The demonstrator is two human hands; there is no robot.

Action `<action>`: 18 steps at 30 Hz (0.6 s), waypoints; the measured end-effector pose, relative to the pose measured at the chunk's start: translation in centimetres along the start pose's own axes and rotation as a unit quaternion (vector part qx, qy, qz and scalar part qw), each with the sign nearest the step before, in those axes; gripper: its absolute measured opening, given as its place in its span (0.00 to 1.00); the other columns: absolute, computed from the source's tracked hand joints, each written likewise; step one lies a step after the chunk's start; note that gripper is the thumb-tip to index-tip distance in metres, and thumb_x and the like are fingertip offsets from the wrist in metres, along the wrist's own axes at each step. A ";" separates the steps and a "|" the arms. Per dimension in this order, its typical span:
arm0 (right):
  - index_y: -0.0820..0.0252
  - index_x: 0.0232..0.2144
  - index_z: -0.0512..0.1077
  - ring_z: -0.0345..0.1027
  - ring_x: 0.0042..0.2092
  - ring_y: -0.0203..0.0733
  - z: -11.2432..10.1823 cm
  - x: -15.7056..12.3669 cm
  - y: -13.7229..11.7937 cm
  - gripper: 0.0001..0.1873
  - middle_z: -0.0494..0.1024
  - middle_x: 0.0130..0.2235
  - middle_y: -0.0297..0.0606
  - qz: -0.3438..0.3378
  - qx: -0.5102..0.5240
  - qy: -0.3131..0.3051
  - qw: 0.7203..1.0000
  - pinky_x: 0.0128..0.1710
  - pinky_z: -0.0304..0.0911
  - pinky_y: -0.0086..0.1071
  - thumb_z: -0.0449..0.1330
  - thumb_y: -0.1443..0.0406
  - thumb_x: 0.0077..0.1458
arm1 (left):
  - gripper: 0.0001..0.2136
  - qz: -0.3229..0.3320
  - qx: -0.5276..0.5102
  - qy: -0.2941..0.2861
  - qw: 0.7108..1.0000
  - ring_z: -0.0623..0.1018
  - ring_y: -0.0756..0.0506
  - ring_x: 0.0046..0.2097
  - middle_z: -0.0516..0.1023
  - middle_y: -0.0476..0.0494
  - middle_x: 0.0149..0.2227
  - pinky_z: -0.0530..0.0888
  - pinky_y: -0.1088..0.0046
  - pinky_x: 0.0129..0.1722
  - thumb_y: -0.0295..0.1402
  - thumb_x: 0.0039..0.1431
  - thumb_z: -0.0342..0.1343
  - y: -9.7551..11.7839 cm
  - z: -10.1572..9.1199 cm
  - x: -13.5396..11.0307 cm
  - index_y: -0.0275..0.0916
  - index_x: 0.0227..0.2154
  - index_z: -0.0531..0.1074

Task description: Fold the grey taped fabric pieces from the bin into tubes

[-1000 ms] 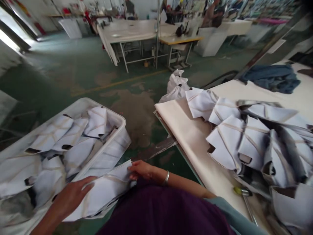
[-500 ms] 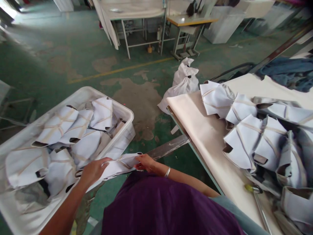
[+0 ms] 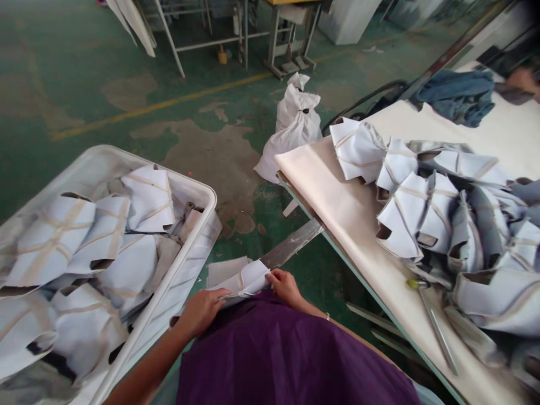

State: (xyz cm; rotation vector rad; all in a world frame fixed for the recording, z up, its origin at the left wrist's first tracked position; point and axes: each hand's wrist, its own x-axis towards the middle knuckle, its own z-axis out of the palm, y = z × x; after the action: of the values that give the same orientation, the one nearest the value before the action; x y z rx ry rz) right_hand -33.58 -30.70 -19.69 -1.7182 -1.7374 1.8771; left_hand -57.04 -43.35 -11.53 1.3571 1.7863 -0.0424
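From the head camera, the person's purple top (image 3: 270, 360) blocks the lower middle of the view and hides the underside of a white fabric piece (image 3: 241, 280) with beige binding, which is held just above the lap. The left hand (image 3: 200, 312) has its fingers closed on the piece's near edge, and the right hand (image 3: 286, 287) pinches its far edge, fingertips together. A white plastic bin (image 3: 208, 216) sits at the left, cut off by the frame and packed with similar bound white cups (image 3: 147, 199), overlapping one another. At the right, a cream-covered worktop (image 3: 333, 225) carries a heaped pile of the same cups (image 3: 434, 214), and a yellow-handled steel tool (image 3: 432, 320) lies beside it. A tied white sack (image 3: 295, 126) stands on the green floor (image 3: 105, 124) beyond the worktop's corner. Blue denim (image 3: 455, 95) lies farther along, and a blurred shape at the top right corner is hard to make out.
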 end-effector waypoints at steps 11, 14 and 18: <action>0.59 0.32 0.78 0.65 0.36 0.40 -13.1 8.9 -0.2 0.16 0.73 0.36 0.39 -0.114 -0.116 0.320 0.933 0.38 0.59 0.32 0.56 0.55 0.53 | 0.20 0.144 0.047 0.154 0.976 0.70 0.41 0.50 0.71 0.41 0.46 0.69 0.66 0.51 0.36 0.56 0.57 10.2 1.3 12.4 0.43 0.52 0.69; 0.58 0.33 0.79 0.65 0.35 0.41 -17.6 11.4 0.4 0.16 0.74 0.35 0.39 -0.101 -0.130 0.353 0.921 0.38 0.59 0.34 0.56 0.55 0.53 | 0.32 0.168 0.030 0.162 0.972 0.67 0.40 0.54 0.67 0.39 0.53 0.65 0.62 0.57 0.36 0.51 0.62 11.4 2.2 14.4 0.42 0.60 0.61; 0.60 0.31 0.77 0.64 0.36 0.43 -19.7 12.7 0.9 0.17 0.74 0.34 0.40 -0.112 -0.119 0.377 0.911 0.37 0.57 0.35 0.55 0.54 0.53 | 0.31 0.128 -0.029 0.157 0.979 0.65 0.38 0.59 0.64 0.37 0.58 0.62 0.58 0.61 0.34 0.53 0.59 9.2 4.0 13.9 0.39 0.61 0.59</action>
State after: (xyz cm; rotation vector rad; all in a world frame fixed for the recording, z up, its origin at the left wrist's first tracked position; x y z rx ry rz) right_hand -23.75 -9.76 -23.48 -1.8549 -1.7428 0.7492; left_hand -47.66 -30.96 -18.77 1.6081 1.8335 0.3794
